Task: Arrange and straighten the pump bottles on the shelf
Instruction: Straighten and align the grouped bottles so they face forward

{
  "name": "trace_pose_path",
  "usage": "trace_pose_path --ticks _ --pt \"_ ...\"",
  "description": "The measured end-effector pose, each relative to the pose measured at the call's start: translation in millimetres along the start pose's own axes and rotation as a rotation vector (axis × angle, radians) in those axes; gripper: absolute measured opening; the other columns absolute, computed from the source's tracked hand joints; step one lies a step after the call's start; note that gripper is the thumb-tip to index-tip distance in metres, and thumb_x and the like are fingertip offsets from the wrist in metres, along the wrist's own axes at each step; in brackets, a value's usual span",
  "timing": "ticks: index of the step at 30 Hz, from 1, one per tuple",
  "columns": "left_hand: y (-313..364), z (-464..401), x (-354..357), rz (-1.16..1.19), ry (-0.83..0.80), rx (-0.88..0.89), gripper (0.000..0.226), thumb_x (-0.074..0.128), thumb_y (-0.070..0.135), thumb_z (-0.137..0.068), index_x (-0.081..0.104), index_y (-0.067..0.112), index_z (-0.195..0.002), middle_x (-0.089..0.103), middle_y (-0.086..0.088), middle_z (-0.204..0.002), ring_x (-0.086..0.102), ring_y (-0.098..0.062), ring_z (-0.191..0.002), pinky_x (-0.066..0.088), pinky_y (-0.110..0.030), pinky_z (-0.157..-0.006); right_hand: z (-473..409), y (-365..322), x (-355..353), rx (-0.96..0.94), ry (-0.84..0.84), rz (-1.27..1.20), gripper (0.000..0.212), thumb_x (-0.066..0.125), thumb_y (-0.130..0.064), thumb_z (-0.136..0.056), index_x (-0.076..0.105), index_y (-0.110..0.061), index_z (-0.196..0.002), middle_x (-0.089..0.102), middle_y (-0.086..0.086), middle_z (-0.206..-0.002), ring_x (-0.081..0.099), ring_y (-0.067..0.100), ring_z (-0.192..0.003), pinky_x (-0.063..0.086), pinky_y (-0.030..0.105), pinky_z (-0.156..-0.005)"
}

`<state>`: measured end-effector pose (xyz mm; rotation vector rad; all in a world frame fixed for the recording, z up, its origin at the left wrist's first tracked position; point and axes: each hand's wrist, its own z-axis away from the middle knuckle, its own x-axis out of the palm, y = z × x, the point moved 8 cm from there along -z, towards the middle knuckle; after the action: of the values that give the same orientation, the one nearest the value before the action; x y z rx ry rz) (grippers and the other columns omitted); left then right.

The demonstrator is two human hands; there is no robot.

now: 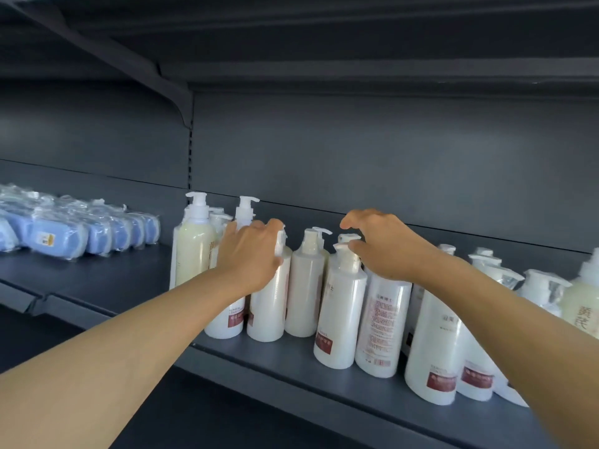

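**A:** A person's left hand (251, 254) curls over the pump head of a white bottle (269, 303) near the left end of the row, fingers wrapped round the neck. The right hand (382, 244) hovers over the next cluster, its thumb touching the white pump (345, 247) of a leaning bottle (340, 315) while the forefinger arches clear above it; whether that amounts to a real pinch cannot be told.

**B:** And the pump bottles themselves?

**A:** They stand in a loose row along the dark metal shelf (291, 361), from a cream-filled bottle (194, 251) at the left to a crowd of white ones (434, 348) under the right forearm. Several tilt, and labels face different ways.

**B:** Where is the danger?

**A:** Likely in the crowding. The bottles touch one another, so a tug on one pump may tip its neighbours in a chain. The front ones stand near the shelf lip and could fall off. The right forearm passes just above the right-hand group and might brush their pumps. Hauling on a pump head alone may also twist it rather than move the bottle.

**B:** Anything else nearby?

**A:** Blue wrapped packs (64, 234) lie well apart to the left.
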<state>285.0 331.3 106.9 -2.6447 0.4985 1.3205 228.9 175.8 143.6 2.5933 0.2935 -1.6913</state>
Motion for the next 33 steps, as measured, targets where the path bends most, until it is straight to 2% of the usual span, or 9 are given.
trace_pose_path --ticks 4,7,9,11,14,22,27,29,33 --pt "0.8 -14.0 -7.9 0.062 0.044 -0.05 0.03 0.044 0.021 -0.097 0.047 0.015 -0.126 0.067 -0.008 -0.103 0.058 -0.03 -0.099 0.031 -0.029 -0.074 -12.0 3.3 8.9 -0.045 -0.123 -0.09 0.035 0.049 -0.03 -0.094 0.049 -0.023 -0.128 0.054 0.001 -0.128 0.054 0.022 -0.108 0.045 0.032 -0.089" --pt "2.7 -20.5 -4.7 0.061 -0.011 -0.034 0.031 0.045 0.024 -0.097 0.05 0.017 -0.126 0.065 -0.008 -0.107 0.056 -0.029 -0.103 0.032 -0.029 -0.074 -7.5 1.4 28.8 -0.078 -0.298 0.052 0.061 0.07 -0.045 -0.077 0.043 -0.03 -0.131 0.05 -0.006 -0.123 0.048 0.016 -0.105 0.045 0.031 -0.084" --pt "1.0 -24.5 -2.5 0.074 -0.029 -0.045 0.028 0.045 0.023 -0.097 0.054 0.017 -0.123 0.064 -0.009 -0.109 0.056 -0.029 -0.102 0.036 -0.029 -0.073 -7.2 1.1 34.1 -0.084 -0.294 0.156 0.07 0.078 -0.045 -0.067 0.043 -0.03 -0.125 0.052 -0.006 -0.115 0.052 0.019 -0.102 0.047 0.034 -0.078" --pt "0.0 -27.2 -3.2 0.097 -0.015 -0.068 0.024 0.045 0.022 -0.097 0.057 0.016 -0.117 0.064 -0.01 -0.106 0.056 -0.029 -0.096 0.036 -0.03 -0.069 -8.8 0.0 34.6 -0.102 -0.253 0.194 0.062 0.081 -0.044 -0.064 0.044 -0.028 -0.111 0.054 -0.004 -0.103 0.053 0.02 -0.093 0.042 0.032 -0.068" --pt "7.2 -27.2 -4.3 0.107 0.011 -0.041 0.022 0.045 0.023 -0.097 0.059 0.014 -0.11 0.065 -0.009 -0.101 0.056 -0.029 -0.095 0.036 -0.031 -0.067 -7.4 1.6 35.1 -0.097 -0.279 0.195 0.055 0.081 -0.042 -0.067 0.04 -0.028 -0.1 0.05 -0.006 -0.098 0.052 0.02 -0.09 0.04 0.03 -0.067" --pt "28.5 -20.7 -6.0 0.234 0.055 0.054 0.019 0.048 0.024 -0.096 0.059 0.011 -0.105 0.067 -0.008 -0.1 0.059 -0.029 -0.095 0.047 -0.038 -0.08 -2.2 13.6 30.8 0.024 -0.358 0.238 0.055 0.078 -0.037 -0.072 0.04 -0.023 -0.11 0.048 -0.004 -0.102 0.05 0.02 -0.09 0.041 0.03 -0.071" --pt "31.7 -11.2 -6.1 0.437 0.168 0.115 0.017 0.054 0.027 -0.092 0.059 0.014 -0.102 0.066 -0.002 -0.091 0.059 -0.02 -0.082 0.045 -0.033 -0.069 -3.0 8.8 33.7 0.05 -0.33 0.244 0.061 0.08 -0.033 -0.071 0.041 -0.023 -0.116 0.05 -0.003 -0.111 0.049 0.019 -0.094 0.04 0.03 -0.073" --pt "24.8 -5.4 4.6 0.574 0.138 0.087 0.026 0.057 0.031 -0.09 0.055 0.016 -0.111 0.063 -0.003 -0.099 0.058 -0.022 -0.09 0.048 -0.036 -0.077 -1.7 7.2 34.1 0.061 -0.287 0.255 0.068 0.08 -0.033 -0.069 0.039 -0.023 -0.123 0.05 -0.001 -0.121 0.05 0.02 -0.098 0.039 0.031 -0.077" --pt "16.4 14.3 39.9 0.829 -0.11 -0.013 0.08 0.067 0.045 -0.08 0.025 0.02 -0.143 0.039 -0.002 -0.136 0.039 -0.021 -0.126 0.037 -0.037 -0.104 10.0 8.2 28.4 0.122 -0.14 0.289 0.089 0.079 -0.039 -0.069 0.026 -0.022 -0.139 0.045 0.005 -0.13 0.05 0.026 -0.114 0.034 0.037 -0.102"
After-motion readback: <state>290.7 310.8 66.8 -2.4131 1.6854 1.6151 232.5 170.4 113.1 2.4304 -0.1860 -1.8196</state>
